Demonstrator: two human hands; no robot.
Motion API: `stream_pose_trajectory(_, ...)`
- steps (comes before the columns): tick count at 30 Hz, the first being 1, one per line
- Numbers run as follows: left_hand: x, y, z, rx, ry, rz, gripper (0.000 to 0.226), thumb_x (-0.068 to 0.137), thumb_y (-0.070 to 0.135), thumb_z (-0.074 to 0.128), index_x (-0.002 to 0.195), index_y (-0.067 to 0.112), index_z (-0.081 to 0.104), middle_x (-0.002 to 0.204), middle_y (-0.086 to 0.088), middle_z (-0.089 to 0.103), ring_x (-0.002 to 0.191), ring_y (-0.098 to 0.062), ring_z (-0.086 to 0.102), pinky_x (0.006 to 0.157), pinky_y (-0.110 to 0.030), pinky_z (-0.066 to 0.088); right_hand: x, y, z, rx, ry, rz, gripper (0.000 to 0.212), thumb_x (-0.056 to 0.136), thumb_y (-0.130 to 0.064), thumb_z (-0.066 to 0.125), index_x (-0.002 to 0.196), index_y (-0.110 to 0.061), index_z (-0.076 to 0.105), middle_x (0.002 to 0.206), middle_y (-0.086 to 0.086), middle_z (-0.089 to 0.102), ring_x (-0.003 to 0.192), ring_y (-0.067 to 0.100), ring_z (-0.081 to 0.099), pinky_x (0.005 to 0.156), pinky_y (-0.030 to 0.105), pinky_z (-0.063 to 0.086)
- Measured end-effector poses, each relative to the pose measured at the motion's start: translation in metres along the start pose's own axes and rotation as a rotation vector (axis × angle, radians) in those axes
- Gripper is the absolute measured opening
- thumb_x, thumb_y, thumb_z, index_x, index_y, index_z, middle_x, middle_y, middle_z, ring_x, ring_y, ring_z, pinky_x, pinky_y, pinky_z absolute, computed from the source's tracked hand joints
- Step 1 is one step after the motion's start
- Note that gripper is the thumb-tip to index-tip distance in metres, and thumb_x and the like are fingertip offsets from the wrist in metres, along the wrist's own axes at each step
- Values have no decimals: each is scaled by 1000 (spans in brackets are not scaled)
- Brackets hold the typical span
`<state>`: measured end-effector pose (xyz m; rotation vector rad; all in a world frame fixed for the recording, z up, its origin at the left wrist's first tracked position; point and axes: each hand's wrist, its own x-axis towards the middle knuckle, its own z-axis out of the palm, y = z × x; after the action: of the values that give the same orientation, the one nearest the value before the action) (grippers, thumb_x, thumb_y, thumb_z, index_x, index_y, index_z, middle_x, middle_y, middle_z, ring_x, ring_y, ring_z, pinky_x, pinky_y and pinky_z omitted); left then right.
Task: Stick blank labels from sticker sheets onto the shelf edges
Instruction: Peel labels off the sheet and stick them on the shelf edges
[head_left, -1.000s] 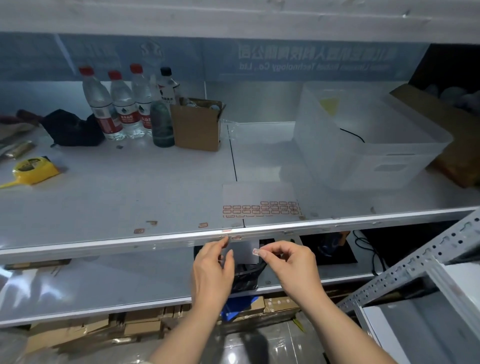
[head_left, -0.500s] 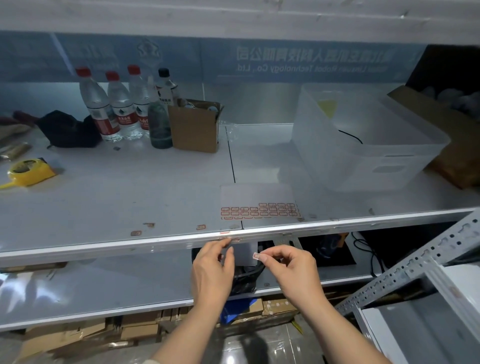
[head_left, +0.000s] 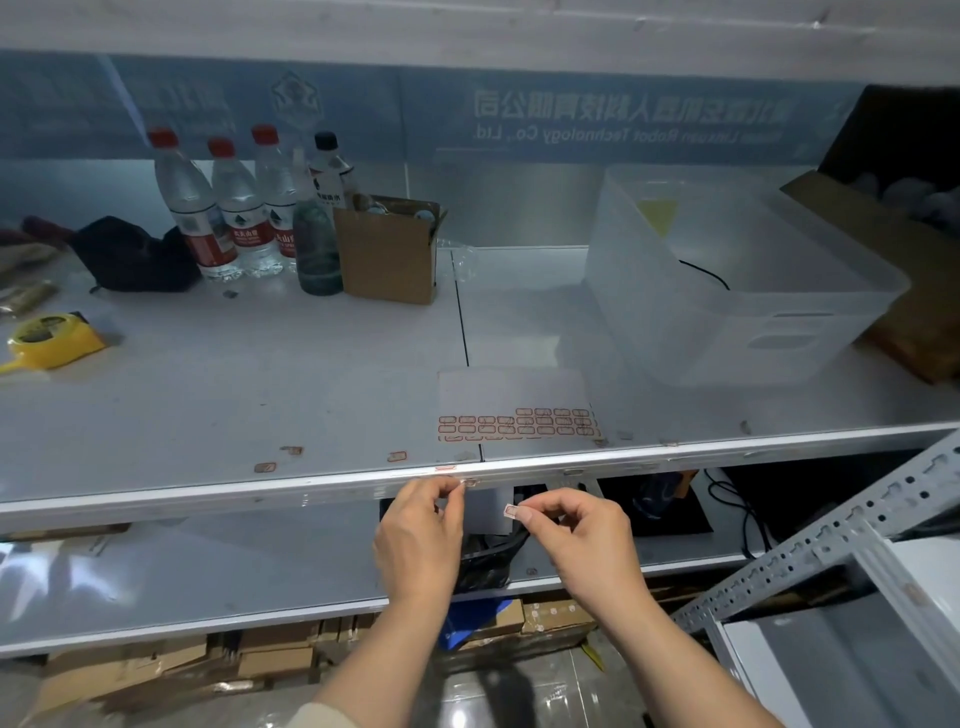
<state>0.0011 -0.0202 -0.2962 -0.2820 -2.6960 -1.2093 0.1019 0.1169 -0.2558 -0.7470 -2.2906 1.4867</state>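
Head view: right hand (head_left: 582, 540) pinches a blank label (head_left: 511, 511) below the shelf edge (head_left: 311, 493); left hand (head_left: 421, 535) closed, fingertips at the edge, contents unclear. Sticker sheet (head_left: 514, 410) lies near the shelf's front edge. Risk: label curls onto fingertip, sticks crooked.

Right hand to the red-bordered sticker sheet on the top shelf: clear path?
Probably yes. The right hand sits just below the shelf edge, and the red-bordered sticker sheet lies flat just beyond that edge with nothing over it. But its fingers already pinch a small label.

Five bottles (head_left: 244, 218), two hands (head_left: 418, 540)
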Motion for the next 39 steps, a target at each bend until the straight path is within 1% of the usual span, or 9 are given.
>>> stream_pose_trajectory(2, 1, -1, 0, 33, 15, 44, 4, 87, 28, 81, 87, 24, 79, 83, 12, 72, 63, -12, 63, 59, -20, 38, 2, 1, -1, 11, 8, 6, 8, 82, -31, 83, 77, -36, 79, 81, -23, 77, 79, -4, 69, 70, 16, 53)
stream_pose_trajectory(7, 0, -1, 0, 85, 48, 124, 13, 80, 23, 87, 76, 24, 75, 76, 11, 72, 54, -18, 65, 52, -21, 39, 4, 2, -1, 47, 27, 18, 9, 80, -32, 85, 73, -34, 79, 72, -19, 76, 63, -4, 64, 63, 19, 48)
stream_pose_trajectory(12, -2, -7, 3, 106, 48, 173, 15, 78, 22, 89, 76, 24, 74, 83, 13, 74, 50, -14, 66, 50, -22, 43, 5, 4, -1, 56, 18, 22, 8, 80, -32, 85, 74, -34, 79, 75, -18, 77, 68, -2, 67, 65, 19, 51)
stream_pose_trajectory(20, -4, -11, 9, 124, 74, 276, 21, 74, 19, 90, 76, 24, 71, 75, 13, 68, 47, -12, 57, 49, -18, 33, 4, 6, -3, 36, 6, 10, 13, 81, -30, 85, 73, -37, 77, 79, -21, 77, 76, -2, 69, 68, 16, 52)
stream_pose_trajectory(24, -8, -11, 9, 28, 21, 164, 20, 77, 17, 86, 78, 26, 68, 64, 19, 56, 49, 2, 47, 52, -5, 26, 4, 6, -4, 32, 7, 10, 11, 81, -32, 85, 74, -37, 78, 79, -23, 76, 77, -3, 69, 66, 13, 50)
stream_pose_trajectory(25, -8, -11, 9, -17, -10, 126, 19, 80, 18, 84, 79, 28, 68, 64, 20, 56, 50, 2, 50, 52, -3, 28, 5, 6, -4, 33, 10, 8, 10, 81, -33, 85, 74, -37, 78, 79, -23, 76, 77, -3, 69, 65, 12, 50)
stream_pose_trajectory(29, -10, -5, 7, -314, -156, 25, 23, 88, 19, 80, 81, 35, 65, 65, 11, 66, 63, -3, 64, 56, -10, 49, 7, 5, -6, 71, 27, 12, 6, 81, -32, 85, 78, -32, 80, 75, -18, 77, 65, -2, 66, 61, 14, 48)
stream_pose_trajectory(34, -6, 11, -5, -496, -213, 40, 21, 87, 17, 79, 83, 35, 69, 71, 15, 69, 60, -1, 58, 59, -13, 50, 8, -1, -14, 76, 5, -16, 5, 82, -30, 84, 80, -31, 80, 72, -21, 74, 59, -6, 62, 56, 11, 45)
stream_pose_trajectory(39, -6, 27, -19, -549, -311, 125, 21, 89, 19, 78, 94, 38, 70, 79, 15, 71, 66, 0, 60, 64, -14, 52, 7, -13, -24, 91, 11, -50, 5, 83, -23, 83, 84, -27, 82, 75, -17, 76, 63, -4, 62, 61, 15, 48)
